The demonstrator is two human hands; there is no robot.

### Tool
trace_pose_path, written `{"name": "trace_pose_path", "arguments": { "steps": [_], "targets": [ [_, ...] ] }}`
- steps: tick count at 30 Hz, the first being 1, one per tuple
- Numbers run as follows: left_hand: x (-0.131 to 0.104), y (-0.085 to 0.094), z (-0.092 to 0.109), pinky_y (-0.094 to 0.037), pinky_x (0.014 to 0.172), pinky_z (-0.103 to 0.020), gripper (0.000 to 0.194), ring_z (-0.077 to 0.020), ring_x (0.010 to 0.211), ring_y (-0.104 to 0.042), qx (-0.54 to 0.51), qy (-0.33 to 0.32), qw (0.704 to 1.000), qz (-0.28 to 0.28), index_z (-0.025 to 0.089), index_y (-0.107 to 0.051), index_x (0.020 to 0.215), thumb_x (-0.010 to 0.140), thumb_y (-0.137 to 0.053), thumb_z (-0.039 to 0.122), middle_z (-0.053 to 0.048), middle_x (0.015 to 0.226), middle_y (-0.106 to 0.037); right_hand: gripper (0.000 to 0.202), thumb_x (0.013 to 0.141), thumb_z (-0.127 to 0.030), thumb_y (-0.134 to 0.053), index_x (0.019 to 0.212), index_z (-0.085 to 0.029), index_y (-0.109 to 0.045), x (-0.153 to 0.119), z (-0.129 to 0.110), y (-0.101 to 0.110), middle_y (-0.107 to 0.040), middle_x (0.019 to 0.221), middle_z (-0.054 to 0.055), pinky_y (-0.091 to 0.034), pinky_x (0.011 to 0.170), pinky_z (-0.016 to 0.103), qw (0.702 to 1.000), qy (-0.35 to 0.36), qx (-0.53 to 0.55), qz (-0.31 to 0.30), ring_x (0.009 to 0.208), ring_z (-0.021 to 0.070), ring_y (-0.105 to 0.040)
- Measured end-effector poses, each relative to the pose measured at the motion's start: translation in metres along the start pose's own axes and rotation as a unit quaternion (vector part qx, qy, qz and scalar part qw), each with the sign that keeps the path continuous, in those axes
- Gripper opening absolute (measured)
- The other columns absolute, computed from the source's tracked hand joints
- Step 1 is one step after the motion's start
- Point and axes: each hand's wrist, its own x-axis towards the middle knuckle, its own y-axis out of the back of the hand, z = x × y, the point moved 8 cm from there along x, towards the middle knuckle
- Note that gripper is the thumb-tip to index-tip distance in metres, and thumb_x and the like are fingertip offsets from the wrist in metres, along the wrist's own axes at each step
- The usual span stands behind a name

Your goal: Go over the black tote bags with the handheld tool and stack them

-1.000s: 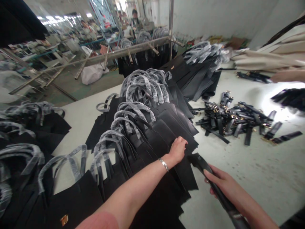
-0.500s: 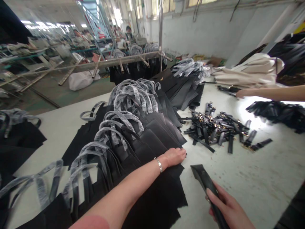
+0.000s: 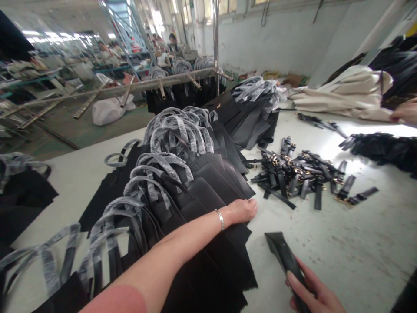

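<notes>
My left hand lies flat and open, palm down, on the fanned row of black bags that runs up the middle of the tabletop. The fingers rest on the right-hand edge of one bag panel, about midway along the row, with my bracelet just behind the wrist. The bags overlap like shingles, and their handles, wrapped in clear film, arch up along the left side of the row.

My right hand is down at the near edge of the tabletop, closed around a narrow black strap piece. Its pointed end sticks out toward the bags but is apart from them, with bare table between. I judge the step in hand to be steadying the stack with the left hand while the strap piece is brought to it. The next move would call for keeping the left palm pressed so the panels do not slide, and for lining the strap's tip up with the bag edge under my fingers.

Farther out, toward the right side of the tabletop, a loose heap of black straps with gold buckles lies well apart from my hands. Another person's hand shows at the right edge, near the cream-coloured folded material at the far corner.
</notes>
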Motion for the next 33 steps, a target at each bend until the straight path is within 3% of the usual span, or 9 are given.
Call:
{"name": "trace_pose_path", "arguments": {
  "steps": [3,6,9,15,19,24,30,33],
  "targets": [
    [0.003,0.003,-0.024,-0.051,0.063,-0.029,0.024,-0.0188,0.079,-0.058,-0.032,0.120,0.992,0.027,0.006,-0.053,0.099,0.085,-0.034,0.002,-0.015,0.095,-0.053,0.087,0.068,-0.067,-0.063,0.139,-0.024,-0.038,0.002,-0.001,-0.004,-0.060,0.070,-0.005,-0.049,0.056,0.030,0.999,-0.014,0.001,-0.030,0.058,0.0183,-0.058],
    [-0.001,0.006,-0.035,-0.050,0.075,-0.026,0.029,-0.0148,0.083,-0.056,-0.081,0.173,0.981,0.043,0.011,-0.053,0.101,0.080,-0.038,-0.004,-0.010,0.096,-0.053,0.084,0.070,-0.064,-0.062,0.138,-0.021,-0.039,0.006,-0.014,-0.010,-0.061,0.071,-0.004,-0.047,0.054,0.029,0.999,0.005,-0.009,-0.043,0.056,0.0172,-0.056],
    [-0.016,0.010,-0.030,-0.048,0.080,-0.023,0.030,-0.0133,0.086,-0.054,-0.121,0.166,0.977,0.055,0.016,-0.052,0.102,0.080,-0.043,-0.002,-0.005,0.097,-0.053,0.078,0.071,-0.059,-0.061,0.137,-0.022,-0.039,0.015,-0.032,-0.019,-0.058,0.069,-0.004,-0.045,0.048,0.028,0.998,0.017,-0.018,-0.055,0.052,0.0162,-0.055],
    [-0.050,0.017,-0.024,-0.045,0.091,-0.032,0.028,-0.0191,0.100,-0.046,-0.153,0.202,0.963,0.091,0.016,-0.048,0.103,0.081,-0.046,0.000,-0.007,0.110,-0.049,0.058,0.077,-0.049,-0.057,0.128,-0.024,-0.046,0.048,-0.074,-0.036,-0.054,0.067,-0.004,-0.040,0.038,0.024,0.992,0.021,-0.049,-0.111,0.043,0.0129,-0.054],
    [-0.050,0.017,-0.030,-0.045,0.091,-0.030,0.025,-0.0178,0.098,-0.047,-0.182,0.218,0.954,0.092,0.016,-0.047,0.103,0.081,-0.052,0.004,-0.006,0.109,-0.050,0.045,0.082,-0.046,-0.054,0.122,-0.024,-0.050,0.058,-0.094,-0.037,-0.056,0.070,-0.003,-0.042,0.039,0.023,0.990,0.019,-0.054,-0.125,0.044,0.0120,-0.056],
    [-0.047,0.015,-0.035,-0.045,0.091,-0.029,0.024,-0.0167,0.098,-0.047,-0.202,0.220,0.950,0.088,0.016,-0.047,0.103,0.082,-0.055,0.008,-0.006,0.110,-0.050,0.044,0.080,-0.044,-0.057,0.118,-0.022,-0.054,0.053,-0.098,-0.042,-0.056,0.064,-0.003,-0.039,0.035,0.023,0.989,0.009,-0.066,-0.133,0.039,0.0125,-0.054],
    [-0.048,0.017,-0.034,-0.046,0.091,-0.031,0.025,-0.0176,0.100,-0.048,-0.187,0.206,0.958,0.074,0.015,-0.048,0.104,0.081,-0.056,0.008,-0.008,0.110,-0.050,0.048,0.079,-0.045,-0.059,0.122,-0.024,-0.052,0.061,-0.116,-0.030,-0.056,0.067,-0.003,-0.043,0.039,0.023,0.997,0.043,-0.041,-0.054,0.044,0.0124,-0.056],
    [-0.057,0.021,-0.022,-0.047,0.090,-0.033,0.024,-0.0193,0.103,-0.049,-0.174,0.175,0.968,0.050,0.015,-0.052,0.101,0.080,-0.064,0.017,-0.009,0.116,-0.048,0.054,0.078,-0.046,-0.060,0.125,-0.023,-0.051,0.054,-0.111,-0.022,-0.058,0.069,-0.001,-0.043,0.039,0.024,0.998,0.037,-0.033,-0.046,0.045,0.0135,-0.057]
  ]
}}
